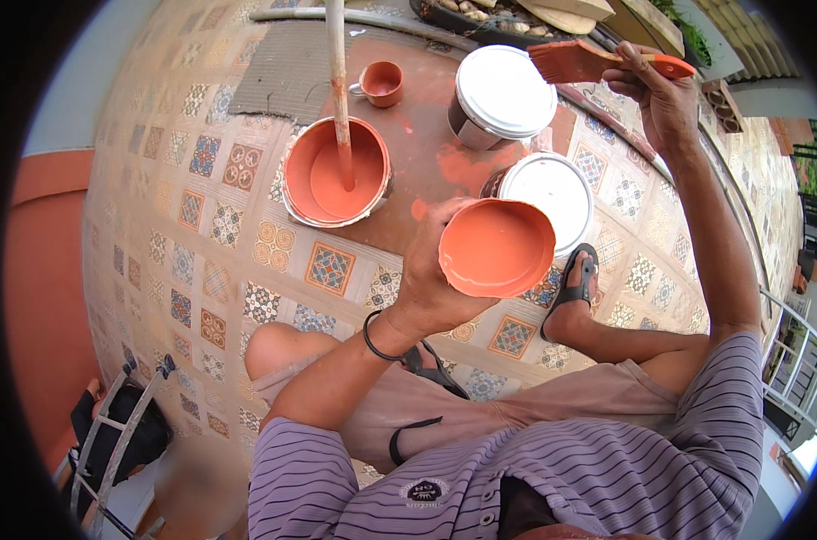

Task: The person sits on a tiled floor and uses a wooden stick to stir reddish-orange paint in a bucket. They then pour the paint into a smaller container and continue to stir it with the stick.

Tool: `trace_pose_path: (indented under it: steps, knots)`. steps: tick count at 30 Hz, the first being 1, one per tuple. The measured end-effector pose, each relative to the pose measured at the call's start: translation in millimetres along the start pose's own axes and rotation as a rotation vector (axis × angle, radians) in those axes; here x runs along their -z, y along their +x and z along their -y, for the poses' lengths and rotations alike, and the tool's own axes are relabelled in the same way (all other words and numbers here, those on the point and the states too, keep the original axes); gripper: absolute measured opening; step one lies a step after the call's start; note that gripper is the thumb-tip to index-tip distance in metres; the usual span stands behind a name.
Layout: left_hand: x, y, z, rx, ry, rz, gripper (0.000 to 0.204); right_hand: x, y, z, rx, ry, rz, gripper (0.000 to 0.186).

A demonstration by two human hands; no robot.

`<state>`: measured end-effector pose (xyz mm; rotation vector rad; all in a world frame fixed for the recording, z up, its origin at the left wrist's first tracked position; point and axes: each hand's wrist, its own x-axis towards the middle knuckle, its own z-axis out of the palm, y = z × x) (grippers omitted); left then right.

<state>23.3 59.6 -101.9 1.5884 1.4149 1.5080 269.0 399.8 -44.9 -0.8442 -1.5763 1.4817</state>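
Note:
My left hand (429, 274) is wrapped round a small tub of orange paint (498, 247), held above the floor in front of my knees. Up at the right, my right hand (656, 94) grips a paintbrush (575, 61) by its orange handle, its bristles coated in the same colour and pointing left. A larger bucket of orange paint (336, 171) stands on a brown board (417, 99), with a wooden stick (338, 76) upright in it. Beyond that bucket sits a paint-stained mug (381, 84). Two buckets with white lids (505, 90) (548, 202) stand to the right.
Patterned tiles (228, 270) cover the floor around the board. A grey corrugated sheet (278, 72) lies at its far left. At lower left, a person (125, 427) is beside a metal ladder (111, 441), near an orange-painted wall (53, 297). A dark planter with stones (467, 18) stands at the back.

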Motion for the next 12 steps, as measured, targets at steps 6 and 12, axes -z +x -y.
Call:
trace_pose_path:
  steps: [6, 12]
  knots:
    - [-4, -7, 2, 0.112, 0.03, 0.033, 0.107, -9, 37, -47, -0.051, 0.017, -0.003, 0.037]
    - [-6, 8, -66, 0.349, -0.119, -0.072, 0.102, -29, 68, -19, -0.33, 0.33, -0.063, 0.023]
